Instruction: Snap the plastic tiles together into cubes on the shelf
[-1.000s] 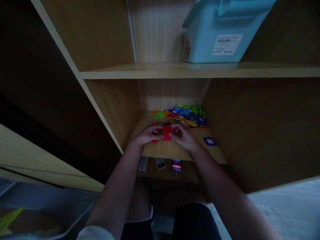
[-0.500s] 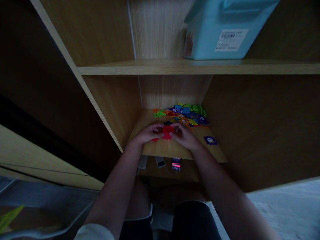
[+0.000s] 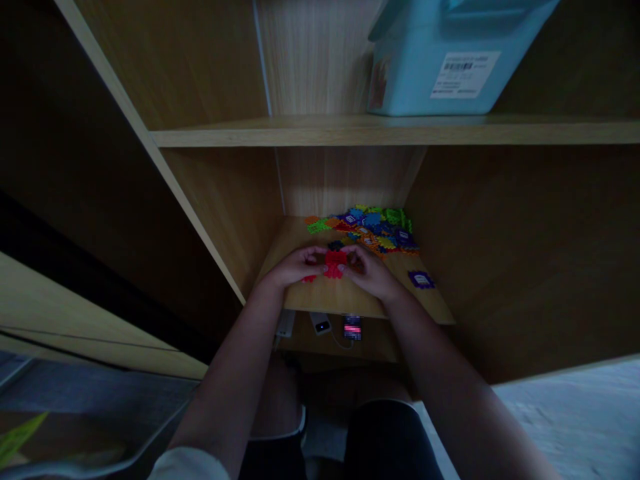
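Both my hands meet over a low wooden shelf (image 3: pixel 350 303). My left hand (image 3: pixel 295 267) and my right hand (image 3: pixel 373 272) pinch a set of red toothed plastic pieces (image 3: pixel 334 263) between their fingertips, just above the shelf board. Another bit of red shows under my left fingers. Behind my hands lies a pile of several coloured toothed pieces (image 3: pixel 373 227), green, blue, orange and purple. One purple piece (image 3: pixel 421 279) lies alone to the right of my right hand.
A light blue plastic box (image 3: pixel 440 60) with a white label stands on the upper shelf (image 3: pixel 300 130). Wooden side panels close the compartment left and right. Below the shelf edge lie small devices (image 3: pixel 352 328) with a lit screen. My knees are at the bottom.
My hands stay on the red pieces with only slight finger shifts. The view has tilted a little, so the shelf sits a touch higher in the picture.
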A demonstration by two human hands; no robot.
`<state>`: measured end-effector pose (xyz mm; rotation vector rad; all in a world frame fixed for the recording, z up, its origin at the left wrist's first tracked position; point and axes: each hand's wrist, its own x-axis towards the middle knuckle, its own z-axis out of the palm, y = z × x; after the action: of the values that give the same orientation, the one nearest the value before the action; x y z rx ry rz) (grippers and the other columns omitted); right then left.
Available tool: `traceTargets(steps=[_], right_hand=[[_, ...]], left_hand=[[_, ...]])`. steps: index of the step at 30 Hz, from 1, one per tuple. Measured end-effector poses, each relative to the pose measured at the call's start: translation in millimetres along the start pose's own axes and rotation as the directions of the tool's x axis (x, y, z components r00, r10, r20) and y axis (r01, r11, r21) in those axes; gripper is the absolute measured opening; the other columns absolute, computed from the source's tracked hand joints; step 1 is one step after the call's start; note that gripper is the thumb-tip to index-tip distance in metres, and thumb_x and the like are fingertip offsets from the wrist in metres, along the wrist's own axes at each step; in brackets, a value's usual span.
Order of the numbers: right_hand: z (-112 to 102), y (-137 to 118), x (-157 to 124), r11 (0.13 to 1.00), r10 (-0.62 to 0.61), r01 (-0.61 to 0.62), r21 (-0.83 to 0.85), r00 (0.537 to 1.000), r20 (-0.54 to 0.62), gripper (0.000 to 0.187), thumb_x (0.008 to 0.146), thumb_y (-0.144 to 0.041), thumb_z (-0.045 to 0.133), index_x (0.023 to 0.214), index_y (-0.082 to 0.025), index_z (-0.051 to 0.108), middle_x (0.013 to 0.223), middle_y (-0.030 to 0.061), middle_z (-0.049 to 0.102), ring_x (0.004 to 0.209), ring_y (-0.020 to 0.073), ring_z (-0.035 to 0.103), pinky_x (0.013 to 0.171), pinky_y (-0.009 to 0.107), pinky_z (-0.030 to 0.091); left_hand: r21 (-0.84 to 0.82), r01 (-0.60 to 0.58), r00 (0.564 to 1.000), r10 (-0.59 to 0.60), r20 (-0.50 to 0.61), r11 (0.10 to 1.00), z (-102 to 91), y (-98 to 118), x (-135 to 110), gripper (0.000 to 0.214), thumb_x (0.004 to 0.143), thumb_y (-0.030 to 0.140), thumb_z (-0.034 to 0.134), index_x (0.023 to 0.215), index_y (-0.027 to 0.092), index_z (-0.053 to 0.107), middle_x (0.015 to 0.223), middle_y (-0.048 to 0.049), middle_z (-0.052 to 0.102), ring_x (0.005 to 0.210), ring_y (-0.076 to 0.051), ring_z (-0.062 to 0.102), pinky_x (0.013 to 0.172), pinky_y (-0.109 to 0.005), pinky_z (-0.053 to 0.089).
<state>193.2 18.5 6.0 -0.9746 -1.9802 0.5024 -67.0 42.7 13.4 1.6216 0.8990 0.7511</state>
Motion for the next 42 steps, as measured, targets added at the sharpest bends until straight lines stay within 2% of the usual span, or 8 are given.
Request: traceTargets(steps=[9, 16, 24, 29, 42], right_hand=[[-1, 2, 0, 1.000, -0.004, 0.005, -0.018, 1.000, 0.011, 0.038, 0.095, -0.051, 0.072, 0.124, -0.027, 0.064, 0.113, 0.0063, 0.071, 0.096, 0.0235, 0.066, 0.087, 0.040, 0.055], [-10, 4, -2, 0.999, 0.034, -0.033, 0.021, 0.999, -0.018, 0.036, 0.102, -0.055, 0.060, 0.122, -0.026, 0.068, 0.114, 0.0088, 0.072, 0.097, 0.0247, 0.069, 0.084, 0.040, 0.058], [-13, 11, -1, 0.999, -0.009, 0.010, -0.043, 1.000, 0.017, 0.041, 0.088, -0.053, 0.082, 0.119, -0.029, 0.071, 0.119, 0.0076, 0.075, 0.112, 0.0297, 0.070, 0.099, 0.048, 0.056], [-12, 14, -1, 0.999, -0.010, 0.013, -0.045, 0.998, 0.056, 0.041, 0.086, -0.051, 0.084, 0.119, -0.029, 0.071, 0.117, 0.0064, 0.076, 0.112, 0.0290, 0.071, 0.099, 0.047, 0.057], [-10, 13, -1, 1.000, -0.004, 0.005, -0.012, 0.998, 0.061, 0.034, 0.089, -0.048, 0.080, 0.116, -0.029, 0.070, 0.115, 0.0057, 0.076, 0.107, 0.0267, 0.071, 0.095, 0.045, 0.058]], left_hand=[[0.000, -0.007, 1.000, 0.007, -0.018, 1.000, 0.0, -1, 0, 0.068, 0.079, 0.044, 0.089, 0.136, 0.017, 0.063, 0.071, 0.0077, 0.053, 0.054, -0.005, 0.044, 0.052, -0.019, 0.034], [0.009, 0.005, 1.000, -0.005, -0.014, 1.000, 1.3, 3, -2, 0.065, 0.082, 0.045, 0.087, 0.137, 0.018, 0.063, 0.072, 0.0080, 0.052, 0.053, -0.005, 0.042, 0.052, -0.020, 0.033], [0.023, -0.001, 1.000, 0.001, -0.001, 1.000, -0.5, 1, -1, 0.069, 0.078, 0.045, 0.089, 0.137, 0.019, 0.064, 0.071, 0.0079, 0.052, 0.054, -0.006, 0.042, 0.054, -0.021, 0.033], [0.036, -0.002, 1.000, 0.001, 0.026, 0.999, -0.9, 3, -1, 0.072, 0.078, 0.047, 0.089, 0.139, 0.018, 0.063, 0.070, 0.0083, 0.050, 0.054, -0.006, 0.041, 0.054, -0.021, 0.032], [0.040, -0.010, 1.000, 0.010, -0.012, 0.999, -0.5, 0, -1, 0.064, 0.079, 0.043, 0.088, 0.134, 0.020, 0.065, 0.074, 0.0072, 0.053, 0.057, -0.006, 0.044, 0.056, -0.020, 0.036]])
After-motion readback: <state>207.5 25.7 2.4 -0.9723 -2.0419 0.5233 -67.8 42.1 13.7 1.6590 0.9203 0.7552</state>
